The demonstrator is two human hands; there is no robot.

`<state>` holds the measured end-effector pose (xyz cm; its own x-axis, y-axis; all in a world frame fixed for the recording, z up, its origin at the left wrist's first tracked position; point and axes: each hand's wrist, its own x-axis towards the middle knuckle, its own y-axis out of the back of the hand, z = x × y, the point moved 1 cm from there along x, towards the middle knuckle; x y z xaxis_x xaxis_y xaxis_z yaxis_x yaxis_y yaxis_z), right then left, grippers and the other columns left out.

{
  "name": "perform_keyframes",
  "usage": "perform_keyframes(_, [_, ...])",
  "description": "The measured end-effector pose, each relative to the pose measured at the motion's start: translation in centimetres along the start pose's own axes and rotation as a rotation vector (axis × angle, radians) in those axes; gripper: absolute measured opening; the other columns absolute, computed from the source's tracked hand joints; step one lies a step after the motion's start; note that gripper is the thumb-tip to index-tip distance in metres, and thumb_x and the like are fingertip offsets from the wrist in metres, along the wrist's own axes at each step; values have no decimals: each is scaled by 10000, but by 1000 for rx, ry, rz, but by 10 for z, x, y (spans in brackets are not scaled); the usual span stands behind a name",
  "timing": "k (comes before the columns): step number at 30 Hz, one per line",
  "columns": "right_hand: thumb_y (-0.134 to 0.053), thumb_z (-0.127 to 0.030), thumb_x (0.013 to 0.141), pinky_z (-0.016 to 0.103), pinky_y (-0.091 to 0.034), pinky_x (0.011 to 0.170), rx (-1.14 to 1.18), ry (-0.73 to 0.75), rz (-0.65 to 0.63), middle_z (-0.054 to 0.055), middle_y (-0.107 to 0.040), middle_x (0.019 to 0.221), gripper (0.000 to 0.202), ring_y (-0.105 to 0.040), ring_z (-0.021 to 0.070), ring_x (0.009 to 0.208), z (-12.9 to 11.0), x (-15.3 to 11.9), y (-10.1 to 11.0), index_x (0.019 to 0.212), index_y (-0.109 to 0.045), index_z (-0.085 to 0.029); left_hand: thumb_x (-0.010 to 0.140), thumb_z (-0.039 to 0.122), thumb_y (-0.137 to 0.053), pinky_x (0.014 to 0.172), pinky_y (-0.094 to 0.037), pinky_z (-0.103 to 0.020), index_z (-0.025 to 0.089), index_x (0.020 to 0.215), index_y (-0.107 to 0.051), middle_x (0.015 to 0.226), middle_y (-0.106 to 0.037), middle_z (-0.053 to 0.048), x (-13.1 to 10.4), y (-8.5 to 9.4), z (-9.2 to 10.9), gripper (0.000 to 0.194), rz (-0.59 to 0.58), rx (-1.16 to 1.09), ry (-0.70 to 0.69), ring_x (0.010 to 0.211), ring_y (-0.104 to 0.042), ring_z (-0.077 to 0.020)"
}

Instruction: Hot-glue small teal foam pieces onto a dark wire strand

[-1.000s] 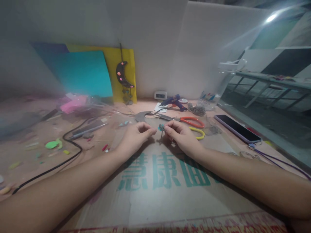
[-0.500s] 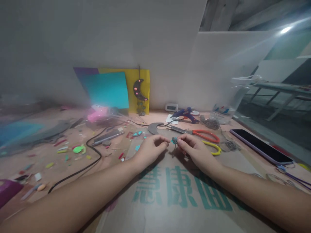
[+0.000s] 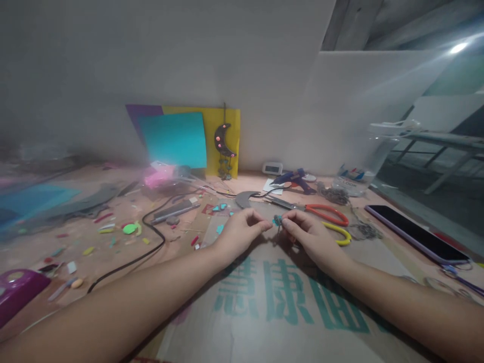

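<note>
My right hand [image 3: 308, 234] pinches a small turquoise and grey piece [image 3: 278, 221] between thumb and fingertips, above the printed cardboard sheet [image 3: 242, 335]. A short grey strand hangs below that piece. Just left of it, my left hand [image 3: 242, 232] has its fingers curled with the thumb pressed forward; whatever it may grip is too small to make out. Behind the hands lies a grey crescent shape [image 3: 246, 199]. Small turquoise cut pieces [image 3: 219, 207] rest beyond my left hand. Orange-handled scissors [image 3: 327, 214] and a yellow handle [image 3: 342, 234] are beside my right hand.
A glue gun [image 3: 297, 179], a small white display [image 3: 272, 168] and a clear jar [image 3: 353, 176] stand at the back. A phone [image 3: 416, 233] lies at right. Scraps and a black cord [image 3: 155, 244] cover the left. A decorated moon [image 3: 223, 141] hangs before a yellow sheet [image 3: 192, 112].
The view has swung slightly left, so everything sits a little further right. My left thumb now reaches further forward than its index finger. The right hand keeps its pinch on the small piece.
</note>
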<state>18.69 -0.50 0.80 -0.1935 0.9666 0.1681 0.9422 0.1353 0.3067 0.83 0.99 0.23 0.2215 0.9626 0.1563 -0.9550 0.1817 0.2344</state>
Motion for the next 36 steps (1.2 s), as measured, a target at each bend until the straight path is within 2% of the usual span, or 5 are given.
perform_keyframes(5, [-573,-522,834,254,-374,560,13,0,6,-12,-559,641,349,-461,115,573,-1,0,1,841,-543,-175,763,330,-661,616,-456,-251,150,718,-607,649,-648,-9,0,-1,0,194,-46,-61,33,617,-613,-146])
perform_keyframes(13, [-585,-520,828,249,-360,544,28,20,14,-26,-524,635,345,-440,108,558,0,0,-1,826,-549,-177,759,242,-642,731,-490,-267,154,740,-666,783,-707,-33,1,-1,2,93,-16,37,-26,773,-640,-174])
perform_keyframes(25, [-584,-541,823,236,-365,508,59,-5,2,-37,-521,610,366,-446,100,525,1,-1,-1,850,-542,-178,764,151,-551,794,-519,-282,161,844,-717,879,-757,-39,1,-2,-1,185,-37,59,-54,841,-685,-187])
perform_keyframes(30, [-586,-545,821,232,-366,489,71,-24,-9,-38,-538,600,368,-468,102,510,0,-3,-1,856,-531,-182,789,171,-537,794,-515,-276,157,985,-710,889,-755,-40,1,-2,0,262,-42,21,-25,841,-684,-178])
perform_keyframes(36, [-574,-529,838,225,-361,478,87,-17,-20,-49,-528,588,349,-458,92,491,3,-2,-1,853,-533,-182,773,276,-625,655,-478,-242,149,730,-640,740,-702,-27,-1,-2,0,135,-46,2,-10,697,-639,-152])
